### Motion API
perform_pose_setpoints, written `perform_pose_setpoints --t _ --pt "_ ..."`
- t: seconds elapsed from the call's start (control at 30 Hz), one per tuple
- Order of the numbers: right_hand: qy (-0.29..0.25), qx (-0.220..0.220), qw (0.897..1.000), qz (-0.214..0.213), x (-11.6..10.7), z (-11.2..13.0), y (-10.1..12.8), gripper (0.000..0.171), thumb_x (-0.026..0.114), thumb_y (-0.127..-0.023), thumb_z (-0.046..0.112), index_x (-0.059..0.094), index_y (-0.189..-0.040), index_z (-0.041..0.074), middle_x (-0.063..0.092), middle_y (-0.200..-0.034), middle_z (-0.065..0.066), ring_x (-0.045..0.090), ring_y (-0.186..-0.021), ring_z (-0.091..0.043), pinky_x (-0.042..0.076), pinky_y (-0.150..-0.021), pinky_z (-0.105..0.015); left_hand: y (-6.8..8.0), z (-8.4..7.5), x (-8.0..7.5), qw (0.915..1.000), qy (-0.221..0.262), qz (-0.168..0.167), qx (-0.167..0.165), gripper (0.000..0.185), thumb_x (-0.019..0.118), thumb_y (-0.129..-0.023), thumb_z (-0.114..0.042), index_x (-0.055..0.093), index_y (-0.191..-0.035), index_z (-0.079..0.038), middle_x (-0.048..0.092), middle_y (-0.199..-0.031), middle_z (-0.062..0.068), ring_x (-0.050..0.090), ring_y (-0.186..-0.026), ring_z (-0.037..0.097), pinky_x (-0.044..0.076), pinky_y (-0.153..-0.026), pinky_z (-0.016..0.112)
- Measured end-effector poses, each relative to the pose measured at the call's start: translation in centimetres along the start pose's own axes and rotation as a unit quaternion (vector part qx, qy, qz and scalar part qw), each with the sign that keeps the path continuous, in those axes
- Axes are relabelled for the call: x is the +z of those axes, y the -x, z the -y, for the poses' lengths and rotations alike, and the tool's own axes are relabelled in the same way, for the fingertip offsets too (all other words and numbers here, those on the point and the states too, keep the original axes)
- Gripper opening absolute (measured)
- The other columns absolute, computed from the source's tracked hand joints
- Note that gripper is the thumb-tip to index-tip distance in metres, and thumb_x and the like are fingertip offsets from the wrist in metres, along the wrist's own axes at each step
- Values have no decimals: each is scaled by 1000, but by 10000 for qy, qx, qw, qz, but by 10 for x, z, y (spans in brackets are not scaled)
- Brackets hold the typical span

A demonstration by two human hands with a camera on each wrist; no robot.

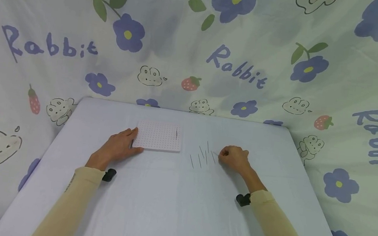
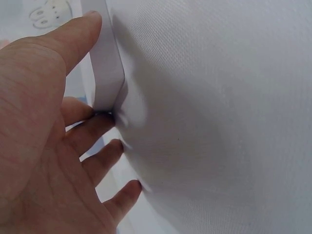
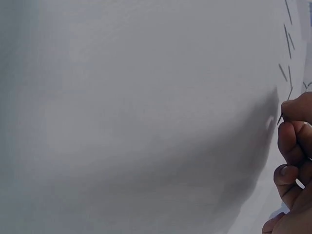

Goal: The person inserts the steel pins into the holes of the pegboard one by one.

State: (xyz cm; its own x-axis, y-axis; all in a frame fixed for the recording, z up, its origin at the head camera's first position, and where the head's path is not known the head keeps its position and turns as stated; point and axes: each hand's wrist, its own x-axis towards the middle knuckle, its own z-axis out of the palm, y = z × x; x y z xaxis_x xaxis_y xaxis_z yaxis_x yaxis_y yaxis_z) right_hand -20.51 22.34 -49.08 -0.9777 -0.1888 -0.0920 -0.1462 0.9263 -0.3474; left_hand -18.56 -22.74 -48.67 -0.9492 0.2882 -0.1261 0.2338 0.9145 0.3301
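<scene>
I note the left hand [image 1: 118, 146], fingers spread, steadying the white dotted square pegboard [image 1: 158, 136] on the pale tabletop [image 1: 173, 207]. Right hand [image 1: 234, 157] pinches one thin grey pin [image 3: 280, 118] beside the loose pins [image 1: 202, 155]. Pick-up step, I judge; next calls for carrying it to a hole.

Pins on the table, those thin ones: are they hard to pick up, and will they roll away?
The pins look very thin and lie flat, so they are probably fiddly to pinch. The right hand curls its fingertips tight at one. They seem light and slim, so a nudge might roll them, though the cloth may slow that.
</scene>
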Motion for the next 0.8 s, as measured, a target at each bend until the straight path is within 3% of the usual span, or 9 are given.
perform_pose_setpoints --t 0.23,0.43,0.8 --pt "-453 -209 9987 -112 -8 11 -13 12 68 -91 22 74 -88 12 68 -78 4 57 -69 -16 43 -73 -41 -1 0 -2 10000 -48 4 -32 91 66 -95 -49 26 -155 7 30 -158 30 30 -144 50 28 -113 67" --pt "-1215 -464 9914 -153 -18 32 -24 10 68 -92 20 73 -88 12 68 -84 1 55 -69 -16 46 -57 -29 -1 0 -3 9999 -28 84 -55 92 64 -95 -50 24 -156 6 29 -159 29 28 -145 49 27 -114 66" --pt "-1557 -996 9827 -151 -30 93 -39 9 67 -92 22 72 -91 15 68 -84 4 56 -72 -15 46 -60 -28 2 -3 -4 9999 -28 102 -85 90 65 -96 -48 25 -156 7 29 -159 29 28 -145 49 27 -114 66"
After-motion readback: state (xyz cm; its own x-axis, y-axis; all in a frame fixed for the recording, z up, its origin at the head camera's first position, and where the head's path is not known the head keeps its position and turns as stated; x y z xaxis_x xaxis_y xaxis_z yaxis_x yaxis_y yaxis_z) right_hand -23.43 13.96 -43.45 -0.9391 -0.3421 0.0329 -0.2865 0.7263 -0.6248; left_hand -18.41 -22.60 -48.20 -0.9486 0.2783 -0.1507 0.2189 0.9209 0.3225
